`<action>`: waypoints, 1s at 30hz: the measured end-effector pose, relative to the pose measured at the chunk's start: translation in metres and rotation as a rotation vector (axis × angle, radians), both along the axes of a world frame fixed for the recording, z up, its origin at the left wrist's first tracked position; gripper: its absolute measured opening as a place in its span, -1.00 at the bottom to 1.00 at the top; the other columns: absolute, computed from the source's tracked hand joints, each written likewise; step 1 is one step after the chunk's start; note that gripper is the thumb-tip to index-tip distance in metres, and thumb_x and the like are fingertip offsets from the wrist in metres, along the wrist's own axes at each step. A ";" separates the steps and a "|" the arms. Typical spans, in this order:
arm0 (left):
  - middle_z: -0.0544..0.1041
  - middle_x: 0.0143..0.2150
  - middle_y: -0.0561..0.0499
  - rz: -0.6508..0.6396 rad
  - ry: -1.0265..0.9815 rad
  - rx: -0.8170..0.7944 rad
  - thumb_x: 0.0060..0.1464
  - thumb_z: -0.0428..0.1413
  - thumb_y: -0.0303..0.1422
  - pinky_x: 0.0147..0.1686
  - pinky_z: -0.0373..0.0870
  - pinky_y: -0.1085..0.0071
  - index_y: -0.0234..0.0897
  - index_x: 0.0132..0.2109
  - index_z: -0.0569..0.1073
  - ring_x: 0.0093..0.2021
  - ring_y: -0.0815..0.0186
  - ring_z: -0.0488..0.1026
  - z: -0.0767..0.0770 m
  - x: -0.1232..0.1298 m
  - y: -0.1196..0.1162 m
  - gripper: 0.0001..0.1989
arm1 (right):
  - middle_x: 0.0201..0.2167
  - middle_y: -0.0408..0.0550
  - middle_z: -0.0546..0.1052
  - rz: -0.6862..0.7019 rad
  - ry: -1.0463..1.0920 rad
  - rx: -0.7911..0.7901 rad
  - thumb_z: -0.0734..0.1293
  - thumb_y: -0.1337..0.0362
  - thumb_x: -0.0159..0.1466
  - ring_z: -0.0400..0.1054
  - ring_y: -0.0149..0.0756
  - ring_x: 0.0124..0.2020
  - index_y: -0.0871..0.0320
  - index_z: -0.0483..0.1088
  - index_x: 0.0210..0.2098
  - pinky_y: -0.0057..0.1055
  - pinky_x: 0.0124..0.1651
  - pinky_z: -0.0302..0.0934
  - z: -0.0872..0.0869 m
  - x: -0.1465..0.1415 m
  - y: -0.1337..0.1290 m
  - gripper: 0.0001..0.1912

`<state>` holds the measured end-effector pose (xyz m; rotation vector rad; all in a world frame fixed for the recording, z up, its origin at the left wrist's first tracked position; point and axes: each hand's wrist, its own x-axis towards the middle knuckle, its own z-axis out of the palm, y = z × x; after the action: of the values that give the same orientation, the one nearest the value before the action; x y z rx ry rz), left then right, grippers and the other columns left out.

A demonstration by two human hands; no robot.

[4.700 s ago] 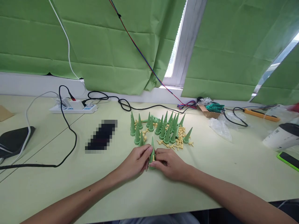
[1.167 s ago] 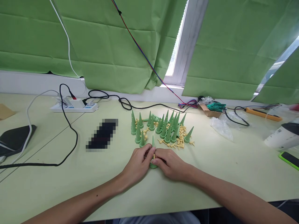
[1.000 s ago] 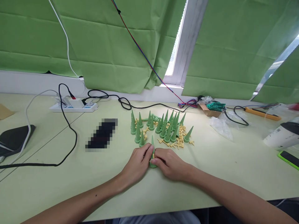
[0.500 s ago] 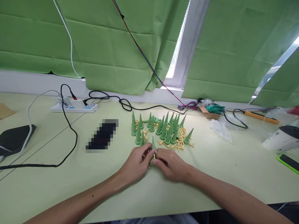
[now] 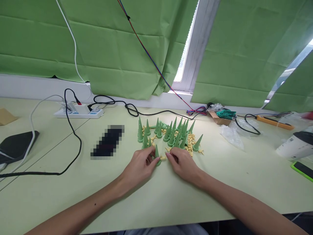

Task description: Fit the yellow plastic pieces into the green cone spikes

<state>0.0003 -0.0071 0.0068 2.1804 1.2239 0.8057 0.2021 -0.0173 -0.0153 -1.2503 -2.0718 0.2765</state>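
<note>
My left hand (image 5: 143,164) pinches a green cone (image 5: 156,153) with a round base, held upright at the near side of the group. A small yellow piece (image 5: 162,158) sticks out from the right side of this cone. My right hand (image 5: 183,162) is closed, its thumb and fingertips beside the loose yellow pieces (image 5: 167,149); whatever lies between them is hidden. Past both hands stand several more green cones (image 5: 171,137), with small yellow T-shaped pieces (image 5: 190,145) scattered among and right of them.
A blurred dark object (image 5: 107,142) lies left of the cones. Behind it are a power strip (image 5: 79,113) and black cables (image 5: 132,109). To the right are a small cardboard box (image 5: 221,120), plastic wrap (image 5: 232,137), a white cup (image 5: 292,147) and a green-edged phone (image 5: 303,170).
My right hand has left the cone and moved right and a little away from me, toward the yellow pieces. The held cone has shifted slightly left, and its yellow piece now points right.
</note>
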 end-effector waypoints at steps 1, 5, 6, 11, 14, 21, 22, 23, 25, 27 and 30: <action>0.44 -0.48 0.09 0.000 0.009 0.011 0.21 0.06 -0.30 -0.49 0.23 0.46 -0.23 -0.37 0.31 -0.50 0.34 0.35 0.000 0.000 0.000 -0.81 | -0.57 -0.17 0.32 -0.020 0.009 0.010 0.17 0.25 0.42 0.13 -0.39 -0.56 0.12 0.18 -0.51 -0.43 -0.45 -0.04 0.000 0.000 0.000 -0.65; 0.45 -0.45 0.06 0.023 0.075 0.087 0.23 0.04 -0.30 -0.45 0.21 0.42 -0.24 -0.35 0.33 -0.48 0.31 0.35 -0.001 -0.003 0.001 -0.81 | -0.42 -0.11 0.50 -0.082 0.047 0.043 0.22 0.29 0.38 0.29 -0.36 -0.51 0.15 0.35 -0.30 -0.43 -0.41 0.07 0.001 0.002 0.000 -0.86; 0.45 -0.45 0.06 0.031 0.093 0.104 0.23 0.04 -0.30 -0.45 0.20 0.41 -0.24 -0.35 0.33 -0.47 0.30 0.35 -0.001 -0.003 0.001 -0.81 | -0.37 -0.09 0.54 -0.091 0.045 0.049 0.22 0.31 0.38 0.33 -0.35 -0.49 0.15 0.37 -0.24 -0.43 -0.39 0.10 0.000 0.002 0.000 -0.89; 0.45 -0.41 0.03 0.034 0.134 0.148 0.25 0.04 -0.29 -0.44 0.17 0.41 -0.24 -0.39 0.31 -0.45 0.29 0.35 0.002 -0.005 0.003 -0.77 | -0.17 0.00 0.59 -0.104 -0.030 0.048 0.17 0.38 0.39 0.46 -0.25 -0.34 0.15 0.37 -0.03 -0.38 -0.27 0.23 -0.003 0.005 0.001 -0.78; 0.45 -0.41 0.02 0.041 0.147 0.150 0.26 0.04 -0.26 -0.44 0.17 0.40 -0.24 -0.40 0.31 -0.45 0.27 0.35 0.004 -0.005 0.005 -0.74 | -0.09 0.04 0.58 -0.111 -0.108 0.037 0.15 0.44 0.37 0.49 -0.17 -0.22 0.15 0.34 0.07 -0.35 -0.24 0.26 -0.006 0.006 0.002 -0.67; 0.47 -0.39 0.01 0.029 0.135 0.140 0.26 0.04 -0.27 -0.43 0.19 0.39 -0.24 -0.34 0.35 -0.45 0.26 0.36 0.004 -0.005 0.004 -0.79 | -0.07 0.08 0.58 -0.129 -0.263 -0.039 0.13 0.51 0.33 0.50 -0.14 -0.24 0.16 0.29 0.18 -0.36 -0.28 0.26 -0.005 0.008 0.004 -0.54; 0.47 -0.39 0.01 0.027 0.136 0.142 0.26 0.04 -0.28 -0.43 0.19 0.39 -0.24 -0.34 0.35 -0.45 0.26 0.36 0.003 -0.005 0.004 -0.79 | -0.07 0.08 0.58 -0.126 -0.271 -0.045 0.14 0.51 0.33 0.50 -0.14 -0.24 0.16 0.29 0.18 -0.36 -0.28 0.25 -0.004 0.008 0.004 -0.54; 0.47 -0.39 0.01 0.025 0.138 0.143 0.26 0.03 -0.29 -0.43 0.20 0.39 -0.23 -0.34 0.35 -0.44 0.26 0.37 0.002 -0.006 0.004 -0.80 | -0.07 0.08 0.58 -0.122 -0.276 -0.050 0.14 0.51 0.33 0.50 -0.14 -0.24 0.16 0.29 0.18 -0.36 -0.28 0.25 -0.004 0.007 0.004 -0.55; 0.47 -0.40 0.02 0.022 0.136 0.147 0.27 0.02 -0.30 -0.42 0.20 0.39 -0.23 -0.35 0.34 -0.44 0.26 0.37 0.000 -0.007 0.005 -0.80 | -0.10 0.07 0.58 -0.116 -0.282 -0.060 0.15 0.50 0.34 0.50 -0.14 -0.24 0.16 0.29 0.17 -0.37 -0.28 0.24 -0.004 0.007 0.005 -0.57; 0.47 -0.41 0.02 0.020 0.128 0.152 0.27 0.01 -0.31 -0.42 0.19 0.39 -0.23 -0.36 0.34 -0.45 0.26 0.37 -0.001 -0.007 0.005 -0.80 | -0.11 0.08 0.58 -0.110 -0.282 -0.067 0.16 0.48 0.36 0.49 -0.15 -0.24 0.16 0.30 0.16 -0.38 -0.27 0.23 -0.005 0.007 0.005 -0.60; 0.46 -0.44 0.03 0.019 0.131 0.158 0.27 0.00 -0.31 -0.43 0.18 0.39 -0.23 -0.37 0.32 -0.46 0.26 0.37 -0.002 -0.007 0.006 -0.78 | -0.10 0.07 0.58 -0.096 -0.271 -0.064 0.17 0.45 0.38 0.49 -0.17 -0.24 0.15 0.31 0.13 -0.39 -0.26 0.23 -0.006 0.008 0.005 -0.65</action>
<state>-0.0072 -0.0012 0.0047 2.3848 1.2850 0.8019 0.2100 -0.0127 -0.0209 -1.4902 -2.2354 0.1360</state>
